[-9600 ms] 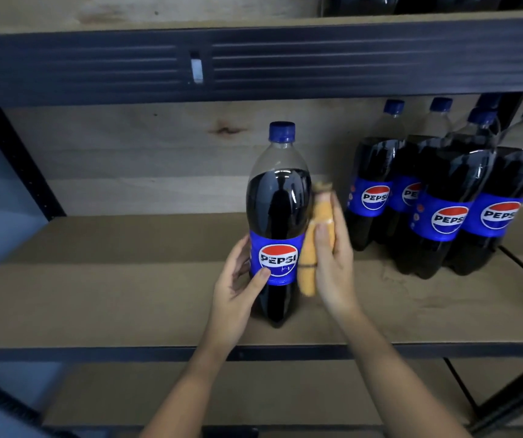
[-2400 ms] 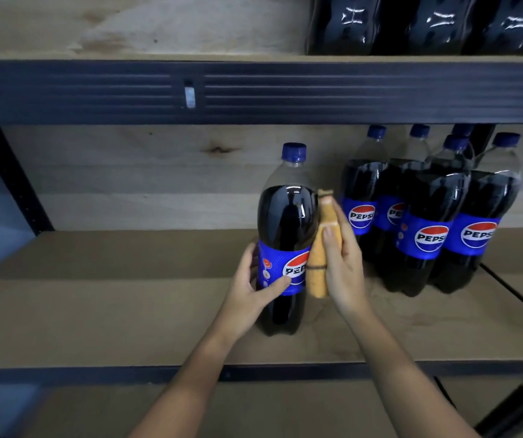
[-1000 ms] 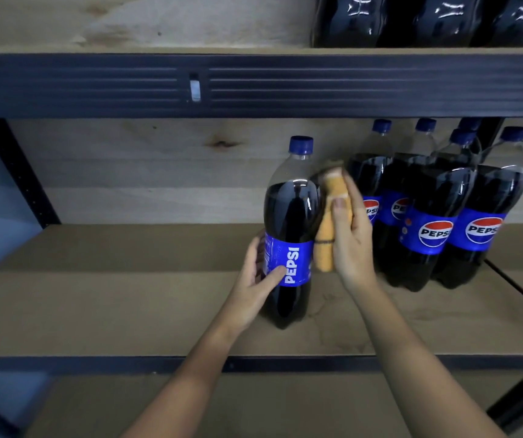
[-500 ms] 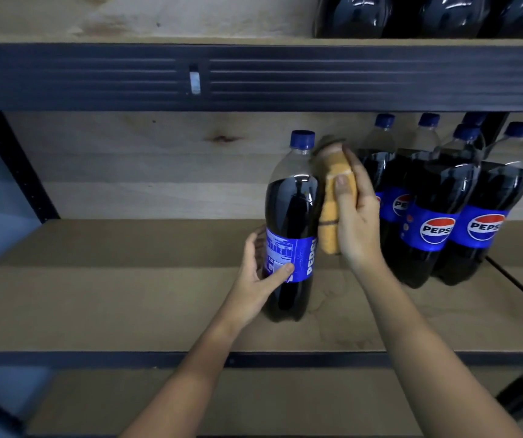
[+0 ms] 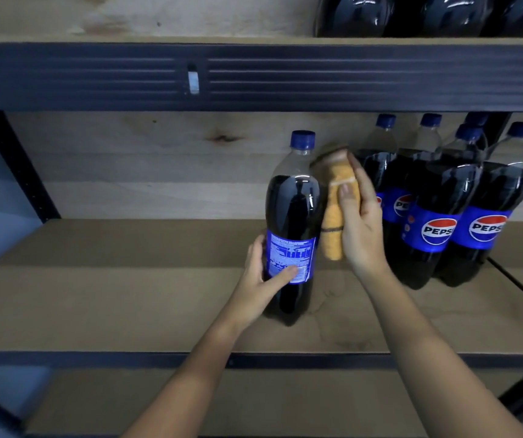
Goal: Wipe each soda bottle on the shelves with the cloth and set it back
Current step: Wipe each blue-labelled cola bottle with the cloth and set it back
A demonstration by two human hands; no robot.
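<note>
**Wiping one Pepsi bottle on the middle shelf**

Holding steady, I log items from nearest to farthest.

1. Lower shelf board: brown, partly seen beneath my forearms.
2. Front rail of the middle shelf: dark metal, running the full width.
3. Middle shelf board: brown, carrying all bottles listed below.
4. My left hand: fingers and thumb curled round the lower body of the Pepsi bottle, thumb lying across its blue label, where small white print faces me.
5. That bottle: upright on the middle shelf, blue cap on, dark cola inside, standing just left of the other bottles and apart from them.
6. My right hand: fingers laid along the orange cloth, thumb over its front, holding it against the bottle's right side from shoulder to label.
7. Group of Pepsi bottles: at least five, blue caps, packed together just right of my right hand, two logos facing me.
8. Wooden back panel: pale, with a dark knot.
9. Upper beam: dark, ribbed.
10. Upper-shelf bottles: dark bases only, at the top right.
</note>
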